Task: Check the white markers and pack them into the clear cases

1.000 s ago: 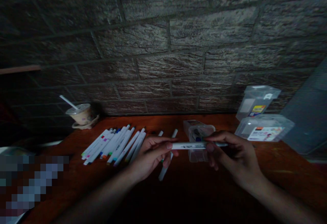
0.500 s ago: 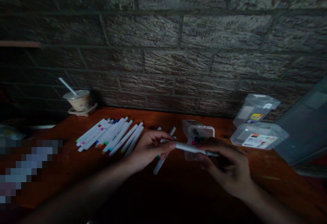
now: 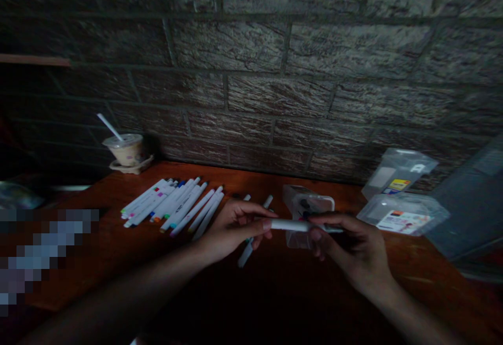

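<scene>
A white marker (image 3: 290, 225) is held level between my two hands above the table. The thumb and fingers of my left hand (image 3: 236, 227) pinch its left end. My right hand (image 3: 356, 243) grips it near the darker right end, partly covering it. Behind the marker stands a clear plastic box (image 3: 308, 198) with some dark and coloured pieces inside. Below my left hand, two or so loose markers (image 3: 247, 253) lie on the table, partly hidden by the fingers. To the left lies a row of several white markers (image 3: 173, 203) with coloured ends.
Two clear plastic cases, an upright one (image 3: 396, 172) and a labelled one (image 3: 408, 216), are at the right. A drink cup with a straw (image 3: 124, 148) sits in a cardboard holder at the back left. A brick wall (image 3: 251, 93) rises behind the wooden table (image 3: 98, 250).
The right fingers have shifted on the marker and more of the hand's shape shows. The whole view has moved slightly. Both hands still hold the marker.
</scene>
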Demonstrator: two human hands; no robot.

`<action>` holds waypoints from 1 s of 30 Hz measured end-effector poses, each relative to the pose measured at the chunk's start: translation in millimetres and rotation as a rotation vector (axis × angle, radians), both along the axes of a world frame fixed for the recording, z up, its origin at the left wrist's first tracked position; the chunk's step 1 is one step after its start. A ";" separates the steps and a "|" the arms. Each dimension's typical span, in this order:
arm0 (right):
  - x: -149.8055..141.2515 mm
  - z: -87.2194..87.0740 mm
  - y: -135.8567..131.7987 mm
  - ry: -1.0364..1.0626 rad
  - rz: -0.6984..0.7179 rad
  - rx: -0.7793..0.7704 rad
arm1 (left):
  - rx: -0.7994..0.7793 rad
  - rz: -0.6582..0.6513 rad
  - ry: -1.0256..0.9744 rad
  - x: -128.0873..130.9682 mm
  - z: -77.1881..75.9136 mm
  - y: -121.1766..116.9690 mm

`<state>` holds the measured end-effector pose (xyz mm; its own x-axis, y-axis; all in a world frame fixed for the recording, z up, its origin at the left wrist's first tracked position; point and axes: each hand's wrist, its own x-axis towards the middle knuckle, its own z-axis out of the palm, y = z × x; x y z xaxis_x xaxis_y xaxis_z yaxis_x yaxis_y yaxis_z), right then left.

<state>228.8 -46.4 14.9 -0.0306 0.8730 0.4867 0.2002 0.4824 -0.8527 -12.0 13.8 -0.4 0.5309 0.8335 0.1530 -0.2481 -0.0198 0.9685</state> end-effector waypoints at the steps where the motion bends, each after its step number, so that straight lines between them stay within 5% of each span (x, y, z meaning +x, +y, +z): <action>1: 0.0 0.0 -0.3 -0.023 -0.006 0.018 | 0.016 0.005 0.020 0.3 0.9 -0.1; 11: -0.8 1.7 -1.3 -0.121 -0.020 0.107 | 0.081 0.048 0.140 2.6 6.7 -1.7; 30: 8.3 -3.5 7.9 0.242 0.111 -0.136 | -0.169 -0.201 -0.285 -2.1 7.4 -2.1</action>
<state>237.2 -38.4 11.4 -0.0273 0.9285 0.3702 -0.0641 0.3680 -0.9276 -14.1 11.7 7.0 0.6423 0.7431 0.1877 -0.4908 0.2107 0.8454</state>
